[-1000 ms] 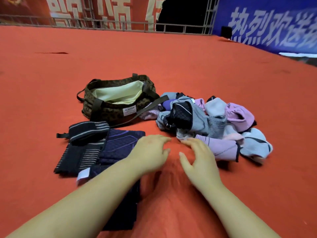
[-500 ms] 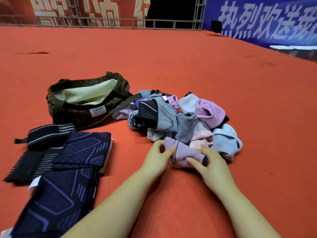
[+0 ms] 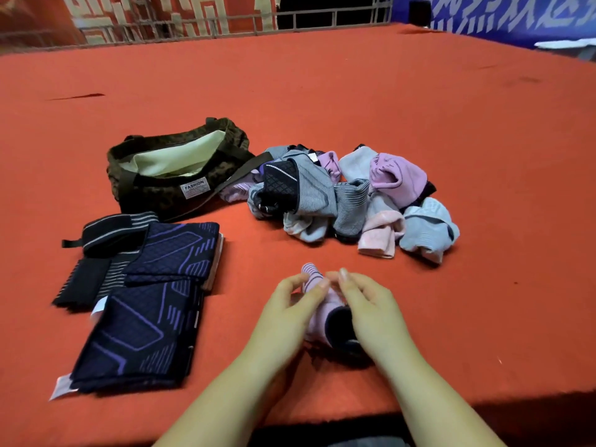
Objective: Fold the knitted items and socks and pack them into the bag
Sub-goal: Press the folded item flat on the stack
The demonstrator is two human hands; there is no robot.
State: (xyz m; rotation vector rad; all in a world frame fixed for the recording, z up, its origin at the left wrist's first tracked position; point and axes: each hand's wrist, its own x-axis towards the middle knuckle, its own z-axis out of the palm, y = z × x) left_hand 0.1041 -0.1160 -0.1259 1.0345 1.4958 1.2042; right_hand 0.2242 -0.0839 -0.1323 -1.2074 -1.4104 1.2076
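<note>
Gripping lilac sock (image 3: 317,287), both hands

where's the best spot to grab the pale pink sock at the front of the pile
Take the pale pink terry sock by its near folded end, probably coming from the front with the right hand. That end sticks out onto the bare red cloth, clear of the grey ribbed sock on its left and the light blue sock on its right. Its far part is tucked under the pile.

Bare forearms, no sleeves visible
</note>
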